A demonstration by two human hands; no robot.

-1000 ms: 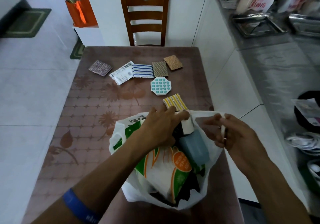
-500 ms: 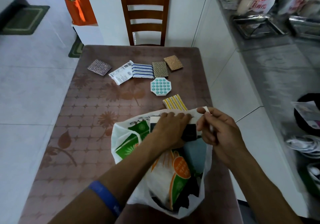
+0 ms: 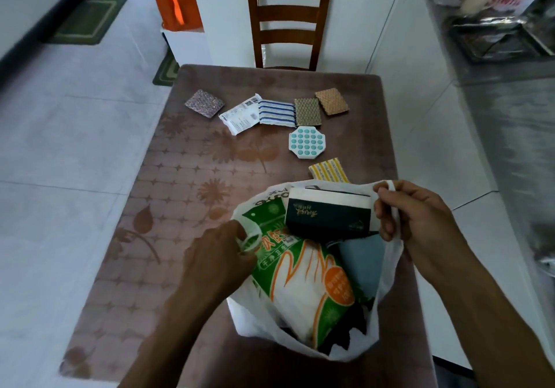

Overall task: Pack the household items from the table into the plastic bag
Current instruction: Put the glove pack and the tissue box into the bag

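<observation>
A white plastic bag (image 3: 261, 324) stands open at the near end of the table (image 3: 168, 207). Inside lie a green, white and orange packet (image 3: 303, 285), a dark box with a white edge (image 3: 327, 216) and a pale blue item (image 3: 363, 264). My left hand (image 3: 219, 252) grips the bag's left handle loop. My right hand (image 3: 411, 216) pinches the right handle strap and holds that side up. On the table beyond lie a yellow striped pad (image 3: 329, 171), a teal-dotted octagon (image 3: 307, 142), a blue striped cloth (image 3: 277, 112), a white packet (image 3: 240, 116) and three patterned scouring pads.
A wooden chair (image 3: 288, 18) stands at the table's far end. An orange bag (image 3: 177, 6) sits on a white box on the floor at back left. A steel counter with trays runs along the right. Tiled floor lies left of the table.
My left hand has let go of the dark box, now lying in the bag, and moved left to the bag's handle loop. My right hand has kept hold of the right strap.
</observation>
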